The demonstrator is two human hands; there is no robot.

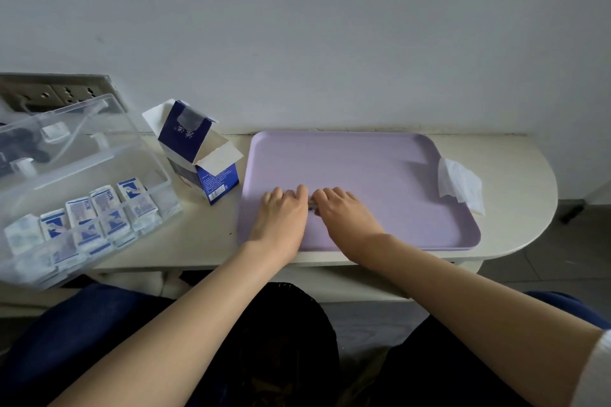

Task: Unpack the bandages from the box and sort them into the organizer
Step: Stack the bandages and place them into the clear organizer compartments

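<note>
bandage [312, 206] pinched between both hands' fingers [301, 192]

A lilac tray [363, 155] is lying flat on the pale table [515, 155], its far edge sitting close to the white wall [330, 26]. A crumpled white tissue [461, 185] is draping over the tray's right rim. A socket strip [56, 92] is resting against the wall at far left.
</note>
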